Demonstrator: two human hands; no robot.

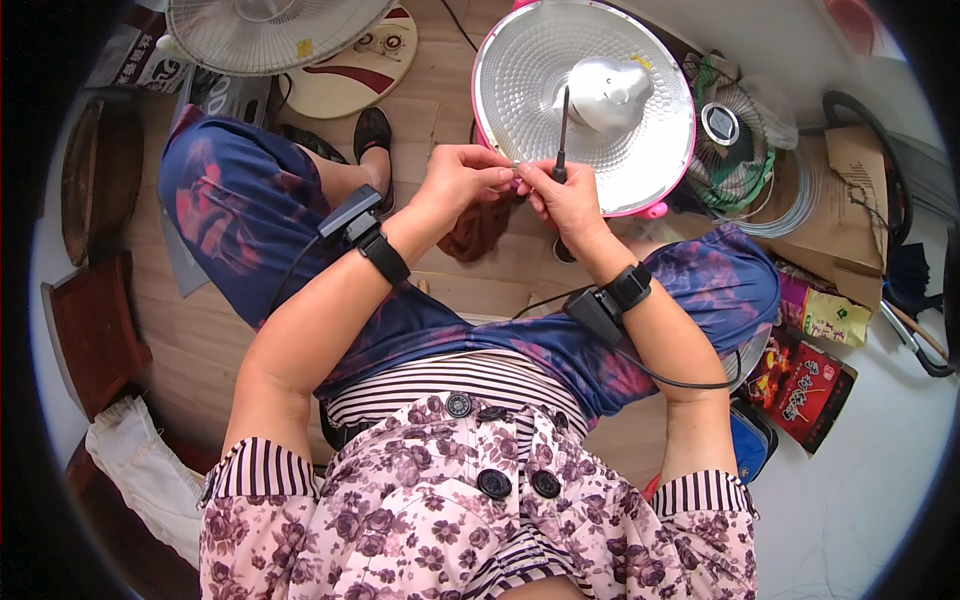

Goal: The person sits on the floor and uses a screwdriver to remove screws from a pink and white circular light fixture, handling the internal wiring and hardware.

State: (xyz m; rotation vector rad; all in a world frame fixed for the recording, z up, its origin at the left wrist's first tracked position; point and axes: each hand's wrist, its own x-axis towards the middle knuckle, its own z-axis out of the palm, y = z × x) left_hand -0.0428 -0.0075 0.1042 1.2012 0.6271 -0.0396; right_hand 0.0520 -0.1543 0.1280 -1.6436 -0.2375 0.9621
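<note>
Left grip [464, 182] pinches a tiny object [516, 167] as the right grip [570, 200] clasps a screwdriver [561, 160], silver dish [530, 105] beyond.

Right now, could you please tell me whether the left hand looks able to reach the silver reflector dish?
Probably yes: the left hand appears close to the silver reflector dish, with nothing visibly blocking the way, though it would likely have to leave the right hand first.
</note>
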